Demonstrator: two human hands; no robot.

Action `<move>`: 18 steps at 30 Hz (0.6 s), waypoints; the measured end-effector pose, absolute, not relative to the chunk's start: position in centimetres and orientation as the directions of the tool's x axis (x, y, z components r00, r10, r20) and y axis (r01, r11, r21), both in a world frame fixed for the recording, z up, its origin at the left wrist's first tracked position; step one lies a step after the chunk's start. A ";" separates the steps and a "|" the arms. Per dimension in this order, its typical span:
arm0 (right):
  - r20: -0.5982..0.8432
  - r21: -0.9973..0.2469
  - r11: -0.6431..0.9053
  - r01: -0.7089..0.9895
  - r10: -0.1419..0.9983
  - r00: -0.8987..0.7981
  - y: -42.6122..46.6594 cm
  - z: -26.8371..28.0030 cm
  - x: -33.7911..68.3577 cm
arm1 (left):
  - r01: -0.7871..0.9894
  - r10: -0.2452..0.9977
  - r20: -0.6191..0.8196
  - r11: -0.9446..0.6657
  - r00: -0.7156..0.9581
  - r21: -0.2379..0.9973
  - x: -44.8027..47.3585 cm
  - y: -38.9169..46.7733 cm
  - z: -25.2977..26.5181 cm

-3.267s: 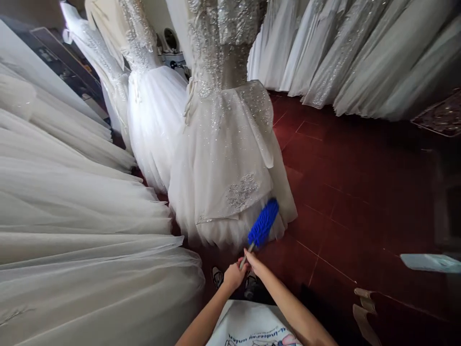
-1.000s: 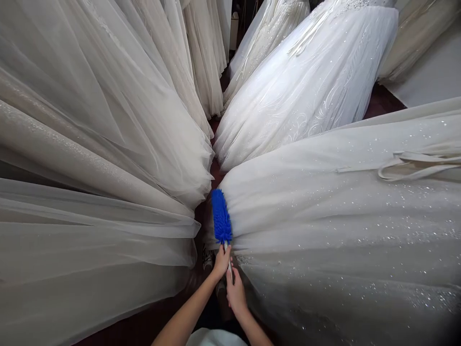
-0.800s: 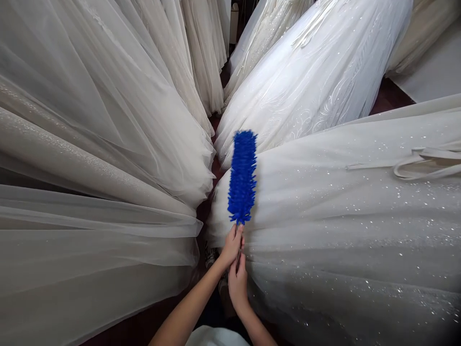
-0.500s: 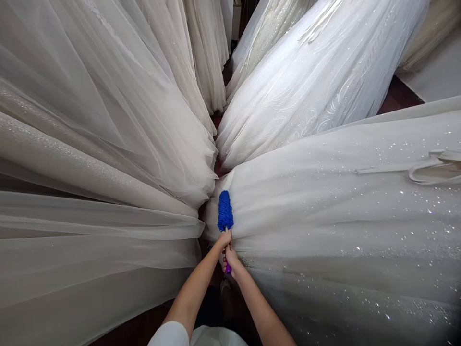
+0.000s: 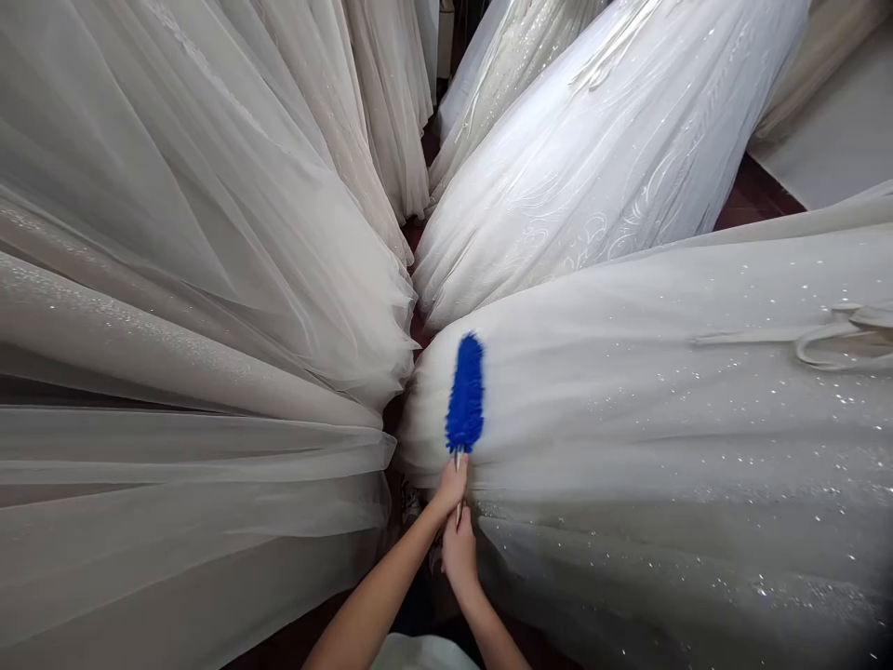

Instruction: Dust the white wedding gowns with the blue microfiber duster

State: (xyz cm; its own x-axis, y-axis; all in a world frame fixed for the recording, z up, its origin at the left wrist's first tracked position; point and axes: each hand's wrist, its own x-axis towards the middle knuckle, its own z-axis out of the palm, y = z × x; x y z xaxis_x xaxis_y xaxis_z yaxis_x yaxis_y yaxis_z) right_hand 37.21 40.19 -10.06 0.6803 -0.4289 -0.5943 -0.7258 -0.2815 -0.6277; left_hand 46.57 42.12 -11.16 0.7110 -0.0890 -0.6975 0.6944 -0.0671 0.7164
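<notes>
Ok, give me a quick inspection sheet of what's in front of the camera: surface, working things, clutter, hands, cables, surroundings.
Surface: dark red floor, seen only in gaps between the skirts.
Working things: blue duster, head lying against the hem of the sparkly white gown on the right.
Clutter: nothing seen.
Hands: left hand grips the duster's handle just below the head; right hand grips lower down.
Cables: nothing seen.
Surroundings: tulle gowns fill the left side; an embroidered white gown hangs behind; more gowns stand further back, leaving a narrow aisle.
</notes>
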 end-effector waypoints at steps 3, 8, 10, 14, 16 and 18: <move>-0.594 -0.670 -0.322 -0.669 -0.308 0.743 39.4 -9.7 35.2 | 0.702 -0.022 -0.702 -0.019 0.712 0.712 44.3 42.8 -11.4; -0.663 -0.578 -0.338 -0.743 -0.336 0.669 39.3 -10.2 33.2 | 0.758 -0.057 -0.768 -0.127 0.639 0.640 42.1 42.4 -12.8; -0.721 -0.537 -0.301 -0.788 -0.320 0.614 39.1 -10.2 33.5 | 0.801 -0.077 -0.830 -0.223 0.553 0.555 42.0 42.2 -13.9; -0.712 -0.543 -0.440 -0.715 -0.209 0.670 37.2 -8.8 33.7 | 0.749 -0.066 -0.824 -0.382 0.562 0.541 41.7 43.7 -13.6; -0.732 -0.479 -0.531 -0.699 -0.197 0.651 35.8 -8.2 32.8 | 0.654 -0.093 -0.796 -0.518 0.598 0.551 42.2 45.5 -11.8; -0.757 -0.435 -0.549 -0.714 -0.206 0.620 34.7 -8.0 31.3 | 0.516 -0.155 -0.747 -0.632 0.647 0.578 44.1 47.2 -9.6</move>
